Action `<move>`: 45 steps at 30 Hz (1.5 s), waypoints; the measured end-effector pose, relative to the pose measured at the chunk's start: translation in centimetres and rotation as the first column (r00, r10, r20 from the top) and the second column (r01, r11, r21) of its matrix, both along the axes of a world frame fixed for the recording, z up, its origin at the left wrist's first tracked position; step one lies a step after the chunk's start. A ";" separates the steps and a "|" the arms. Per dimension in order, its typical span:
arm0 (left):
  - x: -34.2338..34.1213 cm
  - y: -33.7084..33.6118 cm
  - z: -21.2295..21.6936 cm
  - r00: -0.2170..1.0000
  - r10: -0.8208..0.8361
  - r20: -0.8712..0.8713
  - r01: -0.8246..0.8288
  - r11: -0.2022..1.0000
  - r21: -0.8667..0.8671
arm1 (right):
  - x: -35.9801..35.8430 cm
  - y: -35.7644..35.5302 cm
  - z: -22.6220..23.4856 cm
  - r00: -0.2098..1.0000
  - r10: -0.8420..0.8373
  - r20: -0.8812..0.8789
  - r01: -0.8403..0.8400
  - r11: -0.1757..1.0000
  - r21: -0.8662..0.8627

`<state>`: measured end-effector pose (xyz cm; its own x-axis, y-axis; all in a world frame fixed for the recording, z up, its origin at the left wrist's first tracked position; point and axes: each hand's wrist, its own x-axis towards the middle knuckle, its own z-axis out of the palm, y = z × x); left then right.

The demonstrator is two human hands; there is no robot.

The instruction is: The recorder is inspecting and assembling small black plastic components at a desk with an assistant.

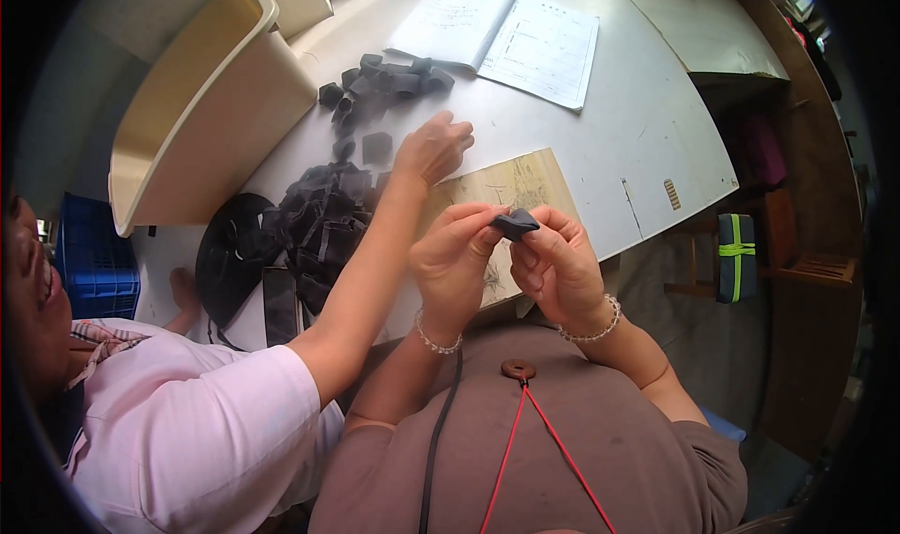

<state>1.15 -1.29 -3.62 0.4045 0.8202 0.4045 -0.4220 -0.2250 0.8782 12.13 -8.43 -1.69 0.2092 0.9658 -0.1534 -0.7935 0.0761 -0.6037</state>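
Head view: left hand (452,264) pinches one end of a small dark piece (515,224), right hand (562,267) the other.
Dark piece: raised between both hands, over the wooden board (541,178); it might slip if either pinch slackens.
Co-worker's arm (364,273): just beside the left hand; a nudge could jar the grip.
Black pile (323,206): loose on the surface (647,150); that arm could drag pieces astray.

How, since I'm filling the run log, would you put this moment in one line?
left hand: pinching dark piece | right hand: pinching same piece | co-worker's hand: near wooden board | table: dark pile, open notebook
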 end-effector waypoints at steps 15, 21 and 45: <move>0.8 -0.4 -1.3 1.000 -0.025 -0.009 0.023 0.988 -0.155 | 0.0 0.3 0.2 0.997 -0.060 0.045 0.063 0.997 -0.054; 0.4 -0.6 0.0 0.996 0.025 0.082 -0.017 0.995 -0.094 | -0.8 0.2 0.7 0.999 -0.021 0.027 0.021 0.999 -0.031; 1.0 -0.9 -1.6 0.974 -0.109 0.200 0.169 0.935 -0.311 | -1.1 0.3 0.5 0.998 -0.070 -0.002 0.069 0.997 -0.030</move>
